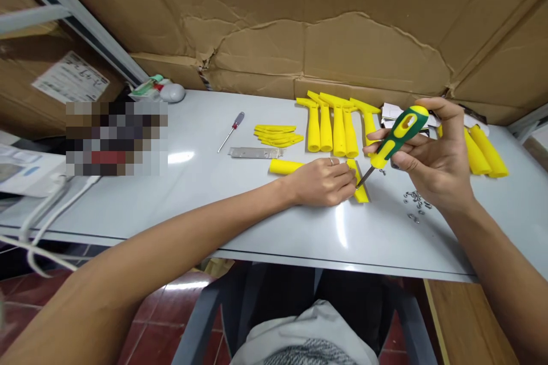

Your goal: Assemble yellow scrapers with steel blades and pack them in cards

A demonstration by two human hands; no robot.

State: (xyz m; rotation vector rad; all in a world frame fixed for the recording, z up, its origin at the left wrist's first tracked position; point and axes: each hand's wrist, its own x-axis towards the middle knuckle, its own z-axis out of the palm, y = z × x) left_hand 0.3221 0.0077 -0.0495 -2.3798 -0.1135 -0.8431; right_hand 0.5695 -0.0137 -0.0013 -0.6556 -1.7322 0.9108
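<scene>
My left hand (323, 181) is wrapped round a yellow plastic scraper (286, 167) lying on the table; its handle sticks out on the left and its crosswise head (361, 185) on the right. Between the fingers and thumb of my right hand (443, 154) is a green and yellow screwdriver (400, 136), tilted, with its tip down at the scraper's head near my left fingertips. Whether the tip sits on a screw is too small to tell. Small metal nuts or screws (417, 202) lie scattered beneath and beside my right hand.
Several yellow T-shaped scrapers (338, 125) stand in a row at the back. Left of them lie thin yellow strips (278, 136), a metal blade strip (256, 153) and a second screwdriver (232, 131). More yellow handles (488, 151) lie at right. Cardboard (265, 57) walls the back; white cables (64, 199) hang at left.
</scene>
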